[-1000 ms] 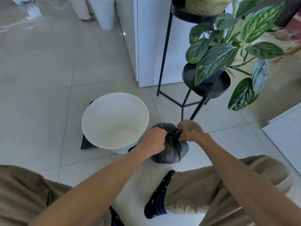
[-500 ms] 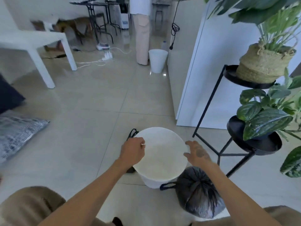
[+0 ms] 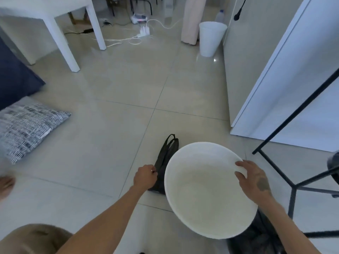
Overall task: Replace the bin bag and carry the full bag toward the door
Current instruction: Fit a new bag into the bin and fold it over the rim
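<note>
The white bin (image 3: 209,191) stands empty on the tiled floor (image 3: 113,125), with no liner in it, so fitting a fresh bag is the step in hand. The right hand (image 3: 254,182) rests on the bin's far right rim, fingers spread and curled over the edge, likely to steady or tilt it clear. The left hand (image 3: 145,177) is closed on the edge of a flat, folded black bag (image 3: 166,158) lying on the floor just beside the bin and partly tucked under it; this looks like the new liner being pulled free. The full bag (image 3: 260,235), dark and bulging, sits on the floor against the bin's near side, beside a black metal stand (image 3: 293,187), waiting to be carried off.
</note>
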`<action>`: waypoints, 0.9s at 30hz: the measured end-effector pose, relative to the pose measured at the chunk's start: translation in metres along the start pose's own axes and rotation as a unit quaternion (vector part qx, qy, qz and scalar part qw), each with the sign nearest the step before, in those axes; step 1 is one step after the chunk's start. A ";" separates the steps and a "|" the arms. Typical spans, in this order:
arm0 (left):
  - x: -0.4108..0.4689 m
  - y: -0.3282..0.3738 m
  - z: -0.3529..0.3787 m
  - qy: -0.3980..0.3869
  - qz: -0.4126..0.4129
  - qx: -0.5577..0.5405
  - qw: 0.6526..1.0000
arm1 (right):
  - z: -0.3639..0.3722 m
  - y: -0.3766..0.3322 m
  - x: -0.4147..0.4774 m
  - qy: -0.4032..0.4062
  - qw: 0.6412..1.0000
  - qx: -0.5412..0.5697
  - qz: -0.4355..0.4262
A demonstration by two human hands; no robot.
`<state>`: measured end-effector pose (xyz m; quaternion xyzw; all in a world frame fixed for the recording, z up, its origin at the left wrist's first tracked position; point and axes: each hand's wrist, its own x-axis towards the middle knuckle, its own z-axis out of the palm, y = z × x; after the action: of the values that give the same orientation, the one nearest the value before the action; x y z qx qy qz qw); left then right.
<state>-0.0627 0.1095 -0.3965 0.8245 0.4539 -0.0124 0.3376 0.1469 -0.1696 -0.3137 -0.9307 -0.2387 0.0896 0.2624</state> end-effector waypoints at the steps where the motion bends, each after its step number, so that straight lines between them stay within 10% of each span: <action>1: 0.006 -0.004 0.009 -0.014 -0.007 0.003 1.000 | 0.000 0.002 0.003 0.004 1.000 0.013 -0.002; 19: 0.051 -0.022 0.084 -0.031 -0.170 0.030 0.984 | 0.013 0.013 0.005 0.013 0.989 0.148 -0.022; 27: 0.037 -0.014 0.069 0.008 -0.169 -0.168 0.971 | 0.010 0.025 0.000 -0.064 0.990 0.126 -0.025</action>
<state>-0.0318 0.1028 -0.4702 0.6674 0.5852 0.0140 0.4604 0.1539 -0.1844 -0.3354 -0.8764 -0.2648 0.1719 0.3637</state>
